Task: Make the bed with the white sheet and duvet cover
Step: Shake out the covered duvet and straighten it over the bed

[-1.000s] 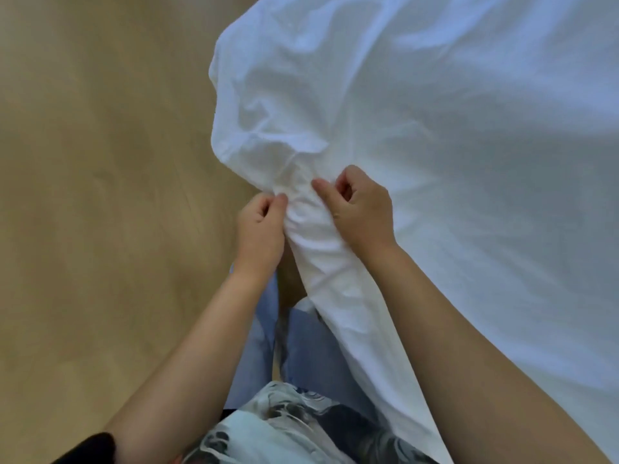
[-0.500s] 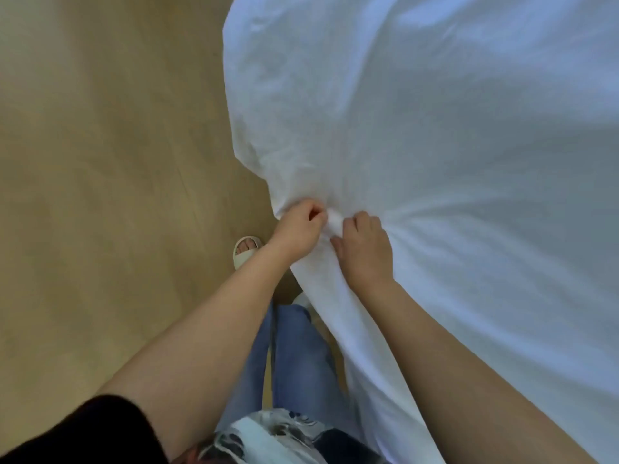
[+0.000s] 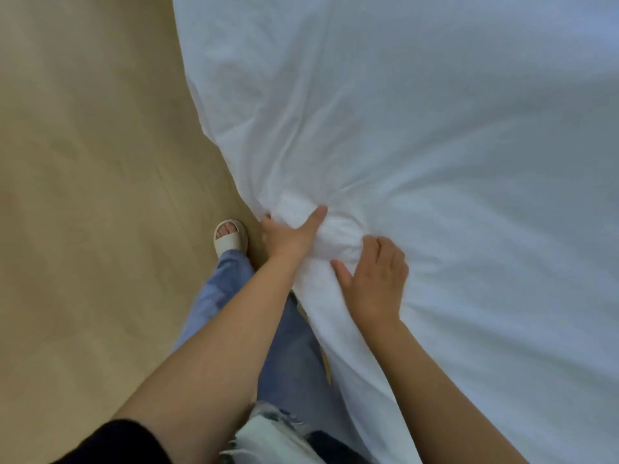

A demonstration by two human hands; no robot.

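A large white sheet (image 3: 418, 128) covers the right and upper part of the view and hangs down over the bed's edge. It is bunched into a thick wad (image 3: 335, 232) at the corner in front of me. My left hand (image 3: 288, 236) grips the wad from the left, thumb stretched over the top, fingers tucked under the cloth. My right hand (image 3: 375, 279) holds the same wad from the right with curled fingers and the thumb pressed against the fabric. The mattress under the sheet is hidden.
Light wooden floor (image 3: 83, 195) fills the left side. My left foot in a cream sandal (image 3: 230, 237) stands on it close to the bed's corner, and my blue jeans (image 3: 284, 346) show below my arms.
The raised, billowing sheet has come down and spread flatter. Both hands moved lower and to the right with the bunched corner, and my left hand now wraps more of the wad.
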